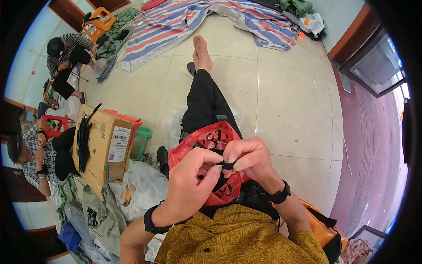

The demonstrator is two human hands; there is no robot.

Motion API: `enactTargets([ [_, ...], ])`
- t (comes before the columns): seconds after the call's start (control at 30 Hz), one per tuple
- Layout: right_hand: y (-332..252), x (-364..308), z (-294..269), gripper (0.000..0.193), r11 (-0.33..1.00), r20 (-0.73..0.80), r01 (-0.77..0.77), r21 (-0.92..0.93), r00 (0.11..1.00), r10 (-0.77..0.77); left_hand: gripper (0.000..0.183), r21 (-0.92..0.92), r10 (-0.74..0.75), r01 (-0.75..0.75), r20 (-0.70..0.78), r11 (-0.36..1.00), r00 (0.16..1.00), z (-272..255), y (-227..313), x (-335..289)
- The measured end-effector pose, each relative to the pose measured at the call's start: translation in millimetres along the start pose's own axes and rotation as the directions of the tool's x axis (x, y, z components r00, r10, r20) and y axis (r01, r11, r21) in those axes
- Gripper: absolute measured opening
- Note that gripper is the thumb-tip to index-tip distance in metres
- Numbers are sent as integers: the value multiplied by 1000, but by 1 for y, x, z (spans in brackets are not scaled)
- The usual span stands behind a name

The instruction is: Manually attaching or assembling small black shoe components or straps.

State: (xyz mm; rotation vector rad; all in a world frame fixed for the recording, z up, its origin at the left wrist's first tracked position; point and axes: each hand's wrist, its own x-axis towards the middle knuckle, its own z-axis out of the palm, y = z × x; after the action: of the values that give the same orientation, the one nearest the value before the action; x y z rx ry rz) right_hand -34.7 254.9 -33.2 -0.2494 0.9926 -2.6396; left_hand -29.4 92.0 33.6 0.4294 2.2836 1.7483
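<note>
Above my lap, my left hand (193, 182) and my right hand (252, 160) meet, each pinching one end of a small black piece (227, 165). Its exact kind is too small to make out. Directly beneath lies a red plastic bag (180, 152) with black print, spread open on my thighs. Some black items show inside it, partly hidden by my hands. Both wrists carry black bands.
To my left, a cardboard box (115, 145) bears a bundle of black strips (83, 143). Beside it are a green stool (141, 140) and clear plastic bags (143, 185). Two people sit at the left. A striped sheet (162, 28) covers the far floor.
</note>
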Motion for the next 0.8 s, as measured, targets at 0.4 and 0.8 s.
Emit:
enactTargets([
  [0.4,-2,-1,1,8,997,-8,-7,-83,1000,6,12,17,37,-37,12,999,999,-1,-2,2],
  [0.8,-3,-2,1,8,994,-13,1,-106,1000,-2,10,-30,20,-20,-7,999,1000,1,-6,3],
])
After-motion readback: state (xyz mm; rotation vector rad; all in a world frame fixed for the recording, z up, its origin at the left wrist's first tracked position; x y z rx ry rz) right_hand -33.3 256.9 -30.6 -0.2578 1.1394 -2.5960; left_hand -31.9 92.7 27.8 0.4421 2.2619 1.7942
